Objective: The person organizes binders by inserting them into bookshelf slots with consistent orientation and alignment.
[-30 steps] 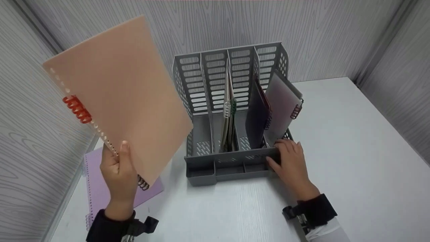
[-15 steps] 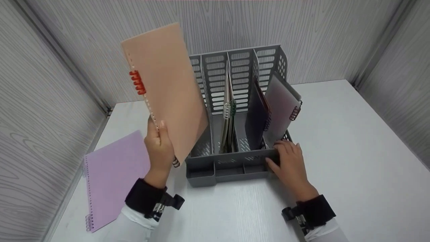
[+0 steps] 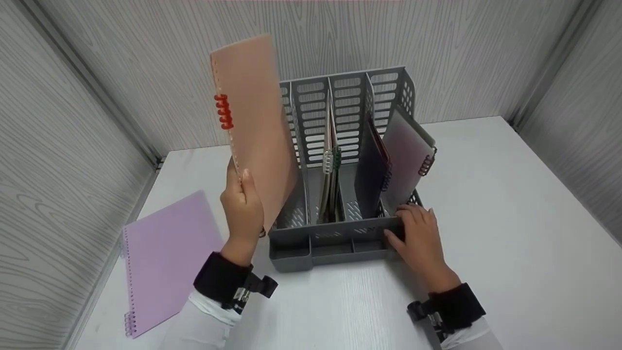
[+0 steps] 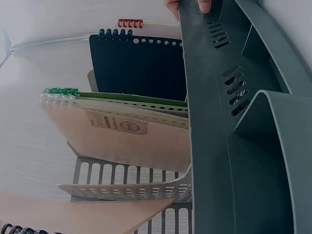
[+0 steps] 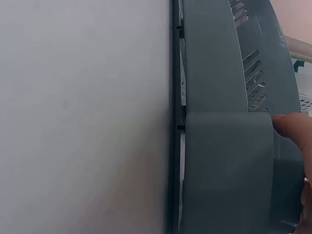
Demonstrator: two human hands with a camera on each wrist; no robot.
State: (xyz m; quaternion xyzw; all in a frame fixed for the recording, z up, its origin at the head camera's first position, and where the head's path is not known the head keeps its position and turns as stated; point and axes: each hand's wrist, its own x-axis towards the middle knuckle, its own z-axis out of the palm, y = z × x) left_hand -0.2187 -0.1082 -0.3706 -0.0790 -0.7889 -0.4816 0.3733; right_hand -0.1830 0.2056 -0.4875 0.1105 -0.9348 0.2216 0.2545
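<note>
My left hand [image 3: 241, 211] grips a peach loose-leaf notebook [image 3: 255, 112] by its punched edge, thumb on the near cover. The notebook stands tilted, its lower part over the leftmost slot of a grey file organizer [image 3: 335, 229]. Red rings show on its upper edge and dark rings near the bottom. In the left wrist view, a corner of the peach notebook [image 4: 92, 214] lies beside a slotted divider [image 4: 122, 191]. My right hand [image 3: 422, 243] holds the organizer's front right corner. In the right wrist view its thumb [image 5: 291, 127] presses the front wall; most fingers are hidden.
Pale notebooks [image 3: 326, 189] with clear and green rings stand in the second slot. A dark notebook [image 3: 368, 175] fills the third slot, and a translucent-covered one [image 3: 406, 155] leans in the rightmost. A purple notebook [image 3: 170, 262] lies flat on the white table at left.
The peach notebook has moved right with my left hand, from over the purple notebook to the leftmost slot, turning more edge-on. My right hand stays at the organizer's corner.
</note>
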